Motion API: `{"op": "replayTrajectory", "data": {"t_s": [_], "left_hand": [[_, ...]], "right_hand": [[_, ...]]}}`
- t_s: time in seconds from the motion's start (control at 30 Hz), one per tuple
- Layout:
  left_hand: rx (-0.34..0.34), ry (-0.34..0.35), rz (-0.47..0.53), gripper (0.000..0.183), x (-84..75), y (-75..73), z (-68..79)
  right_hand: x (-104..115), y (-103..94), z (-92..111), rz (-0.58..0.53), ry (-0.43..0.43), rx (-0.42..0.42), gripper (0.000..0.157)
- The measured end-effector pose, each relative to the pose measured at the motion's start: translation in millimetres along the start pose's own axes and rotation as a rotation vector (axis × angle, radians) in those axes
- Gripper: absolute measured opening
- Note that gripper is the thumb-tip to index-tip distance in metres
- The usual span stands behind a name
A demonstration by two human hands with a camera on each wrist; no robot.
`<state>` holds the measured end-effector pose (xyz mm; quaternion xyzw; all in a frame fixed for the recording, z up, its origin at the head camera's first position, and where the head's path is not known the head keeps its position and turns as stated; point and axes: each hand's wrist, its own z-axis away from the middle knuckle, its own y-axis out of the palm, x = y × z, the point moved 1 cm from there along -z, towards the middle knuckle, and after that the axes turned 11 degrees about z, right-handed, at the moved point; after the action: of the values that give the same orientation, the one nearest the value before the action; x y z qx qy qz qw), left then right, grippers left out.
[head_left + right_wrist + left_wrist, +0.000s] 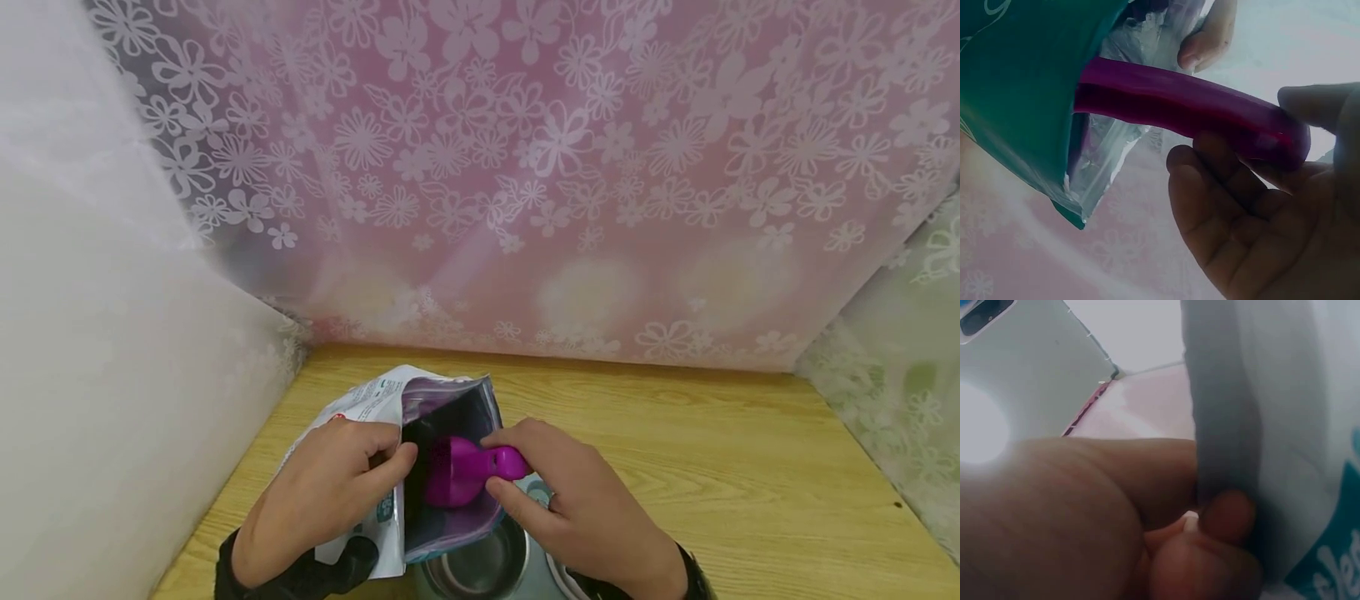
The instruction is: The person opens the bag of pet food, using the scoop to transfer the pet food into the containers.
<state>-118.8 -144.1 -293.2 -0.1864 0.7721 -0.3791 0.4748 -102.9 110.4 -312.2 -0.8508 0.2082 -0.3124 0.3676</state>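
A white and teal foil bag (367,396) stands tilted with its mouth spread toward me. My left hand (326,492) grips the bag's left edge, its thumb at the opening; the left wrist view shows the fingers pinching the bag wall (1291,412). By its handle, my right hand (581,496) holds a magenta scoop (461,475) whose head is inside the bag's mouth. In the right wrist view the scoop's handle (1179,103) sticks out past the teal bag side (1022,81). The bag's contents are too dark to tell.
Below the bag, partly hidden, is a round metal-lined container (483,567) with a pale blue-green body. A light wood table (712,450) spreads to the right. Flowered pink sheeting (525,208) hangs behind, with a white sheet (112,333) on the left.
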Motion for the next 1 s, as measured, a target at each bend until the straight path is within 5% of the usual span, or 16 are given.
{"op": "replayTrajectory", "data": {"t_s": [0.47,1.0], "left_hand": [[-0.009,0.016,-0.007,0.044,-0.6,-0.2,0.1],[0.002,0.001,0.007,0.044,-1.8,2.6,-0.5]], "right_hand": [[-5.5,17.0,-4.0,0.091,-0.045,0.103,0.024],[-10.7,27.2,-7.5,0.162,-0.069,0.107,0.021]]}}
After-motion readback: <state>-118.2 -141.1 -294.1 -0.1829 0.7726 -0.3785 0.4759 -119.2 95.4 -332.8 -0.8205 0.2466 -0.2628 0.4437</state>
